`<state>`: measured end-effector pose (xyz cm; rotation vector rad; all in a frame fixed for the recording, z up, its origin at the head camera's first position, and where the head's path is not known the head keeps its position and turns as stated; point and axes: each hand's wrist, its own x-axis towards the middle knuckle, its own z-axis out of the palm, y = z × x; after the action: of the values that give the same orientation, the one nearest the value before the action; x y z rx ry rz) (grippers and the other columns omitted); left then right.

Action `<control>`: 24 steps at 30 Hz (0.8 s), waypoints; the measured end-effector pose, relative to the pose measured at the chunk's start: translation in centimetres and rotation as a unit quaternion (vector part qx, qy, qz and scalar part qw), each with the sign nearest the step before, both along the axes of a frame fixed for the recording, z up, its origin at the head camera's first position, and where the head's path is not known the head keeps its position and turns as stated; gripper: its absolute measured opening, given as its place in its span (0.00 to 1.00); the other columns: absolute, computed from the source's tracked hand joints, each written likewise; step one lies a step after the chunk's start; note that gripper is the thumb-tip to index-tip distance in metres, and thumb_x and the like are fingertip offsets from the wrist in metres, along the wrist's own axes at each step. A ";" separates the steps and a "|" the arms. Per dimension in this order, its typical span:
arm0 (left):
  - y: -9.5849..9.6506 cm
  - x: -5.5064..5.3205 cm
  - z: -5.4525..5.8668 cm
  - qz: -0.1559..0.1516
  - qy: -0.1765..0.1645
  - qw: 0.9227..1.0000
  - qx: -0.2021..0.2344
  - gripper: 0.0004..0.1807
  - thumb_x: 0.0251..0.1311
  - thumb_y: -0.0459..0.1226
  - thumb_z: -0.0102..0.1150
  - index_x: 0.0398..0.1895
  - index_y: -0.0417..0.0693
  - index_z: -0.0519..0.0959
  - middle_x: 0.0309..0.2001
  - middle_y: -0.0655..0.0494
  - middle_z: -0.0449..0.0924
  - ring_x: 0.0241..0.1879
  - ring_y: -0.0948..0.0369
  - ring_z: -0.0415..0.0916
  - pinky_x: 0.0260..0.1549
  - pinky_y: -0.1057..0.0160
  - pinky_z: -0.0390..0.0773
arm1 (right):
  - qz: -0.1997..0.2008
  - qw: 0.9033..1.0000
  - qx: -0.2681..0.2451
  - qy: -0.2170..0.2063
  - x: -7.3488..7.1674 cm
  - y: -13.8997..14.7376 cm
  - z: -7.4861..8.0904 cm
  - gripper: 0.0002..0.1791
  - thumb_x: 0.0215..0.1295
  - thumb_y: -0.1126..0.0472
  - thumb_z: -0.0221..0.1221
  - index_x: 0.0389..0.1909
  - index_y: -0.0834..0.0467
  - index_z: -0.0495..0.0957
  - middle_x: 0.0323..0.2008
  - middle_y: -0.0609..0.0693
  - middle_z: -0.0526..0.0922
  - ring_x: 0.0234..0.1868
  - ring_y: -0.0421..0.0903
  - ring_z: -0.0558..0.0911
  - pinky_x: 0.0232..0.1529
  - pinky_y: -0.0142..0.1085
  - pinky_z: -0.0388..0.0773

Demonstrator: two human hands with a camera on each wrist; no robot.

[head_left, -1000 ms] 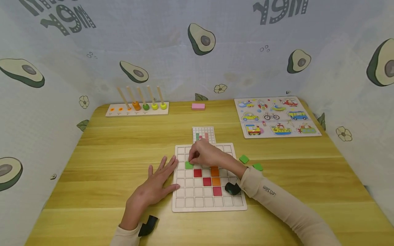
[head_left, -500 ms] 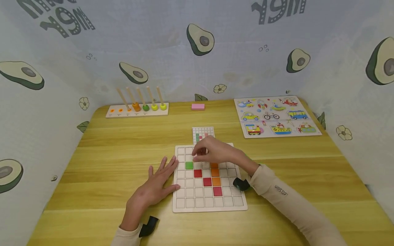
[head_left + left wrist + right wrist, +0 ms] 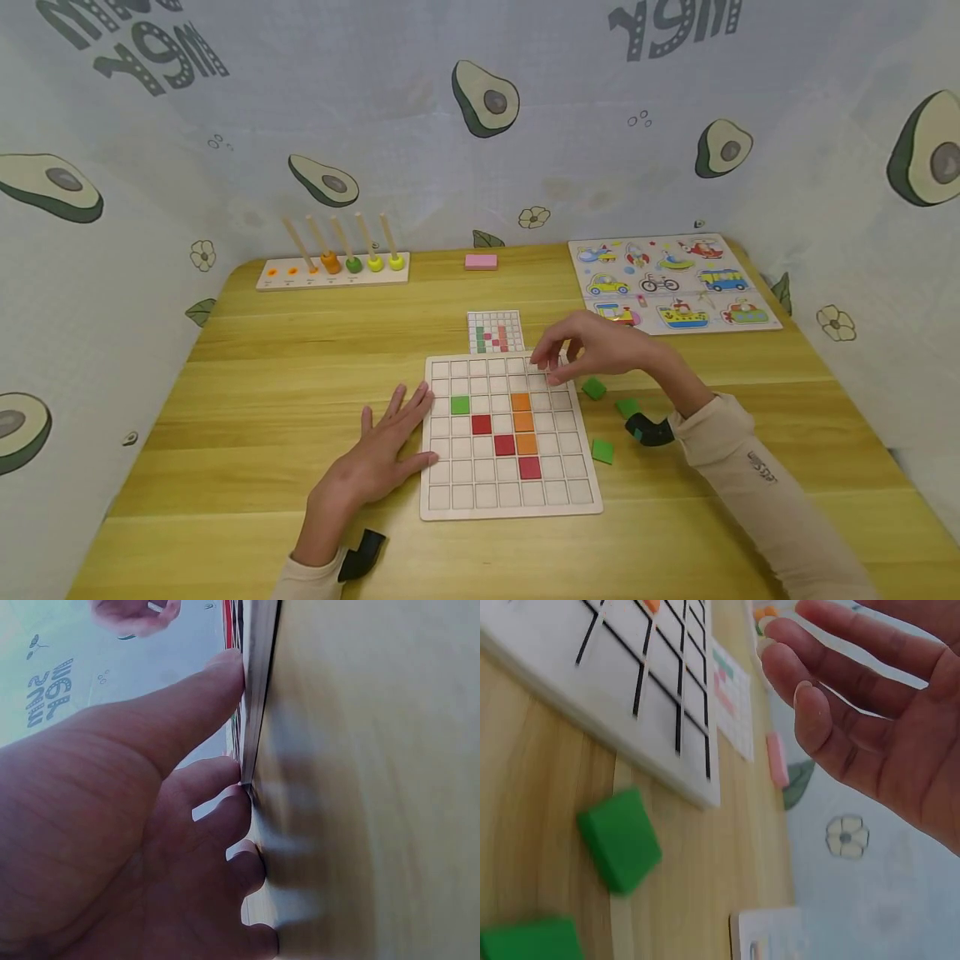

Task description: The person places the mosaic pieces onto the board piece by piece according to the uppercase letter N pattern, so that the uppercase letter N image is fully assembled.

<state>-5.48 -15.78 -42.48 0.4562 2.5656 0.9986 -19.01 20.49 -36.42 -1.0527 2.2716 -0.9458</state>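
Pale wood forms the gridded board (image 3: pixel 510 513), which we see in the head view lying flat between the two hands. At its left rim rests the left hand (image 3: pixel 378 454), fingers spread and relaxed; from the left wrist view alone we learn how its thumb tip meets the board's edge, with the other fingertips alongside. Above the board's far right corner hovers the right hand (image 3: pixel 600 344), its fingers loosely bent and released; only the right wrist view gives us its palm side. Nearer the person than these right fingertips, and to their left, we count three orange tiles (image 3: pixel 522 422) and three red tiles (image 3: pixel 505 445) in the squares. One green tile (image 3: pixel 460 405) sits just right of the left fingertips. On the table, near the right fingers, lie three loose green tiles (image 3: pixel 602 452); the right wrist view includes two, and there we note their thick sides. Left of the right fingertips, past the far rim, the head view shows us the whole patterned card (image 3: pixel 495 332).
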 end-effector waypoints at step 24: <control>0.0 0.0 -0.1 -0.005 0.005 1.000 0.000 0.44 0.76 0.41 0.65 0.87 0.41 0.55 0.88 0.50 0.45 0.87 0.44 0.30 0.76 0.26 0.23 | -0.043 0.998 0.016 -0.050 0.0 6.6 -3.1 0.15 0.61 0.68 0.77 0.49 0.63 0.88 0.38 0.54 0.83 0.35 0.51 0.76 0.38 0.33 0.75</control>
<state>-5.49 -15.82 -42.60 0.4745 2.5705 0.9969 -19.02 27.13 -39.56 -0.8795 2.2567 -0.9701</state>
